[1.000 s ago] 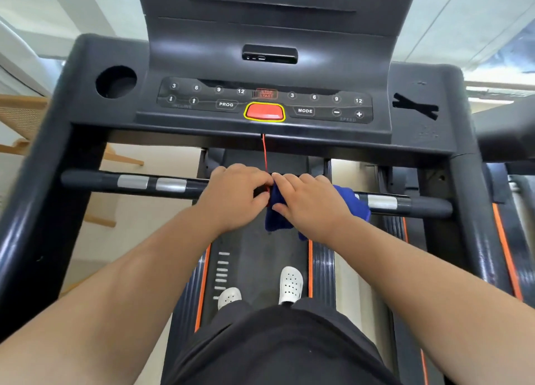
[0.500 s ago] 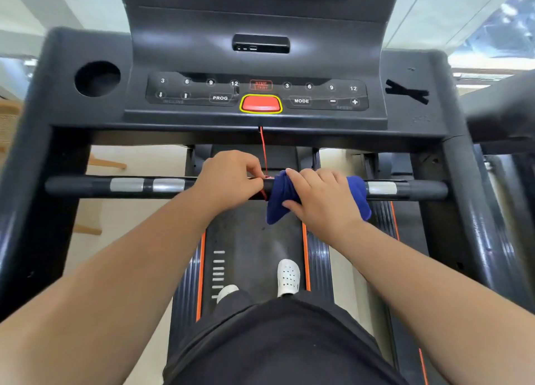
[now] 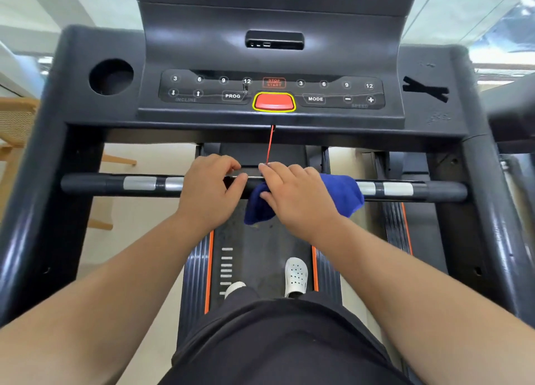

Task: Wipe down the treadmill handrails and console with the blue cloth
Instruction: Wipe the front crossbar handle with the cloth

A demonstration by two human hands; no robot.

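A black crossbar handrail (image 3: 440,190) with silver grip plates spans the treadmill below the console (image 3: 272,95). My left hand (image 3: 210,192) curls over the bar just left of centre, thumb under it. Beside it on the right, my right hand (image 3: 295,195) holds the blue cloth (image 3: 344,192) wrapped over the bar, thumb pressing the hanging fold. A red safety cord (image 3: 270,144) drops from the console to my right fingertips; whether they pinch it is unclear.
The console has a round cup hole (image 3: 111,76) at left, a red stop button (image 3: 273,102) in the middle and a black tape cross (image 3: 425,90) at right. Black side rails (image 3: 492,211) frame the belt (image 3: 260,248). I stand on the belt in white clogs (image 3: 296,276). A wooden chair (image 3: 17,124) is at left.
My hands have drawn slightly apart on the bar. The right hand now lies flatter over the cloth, and more cloth shows on its right side.
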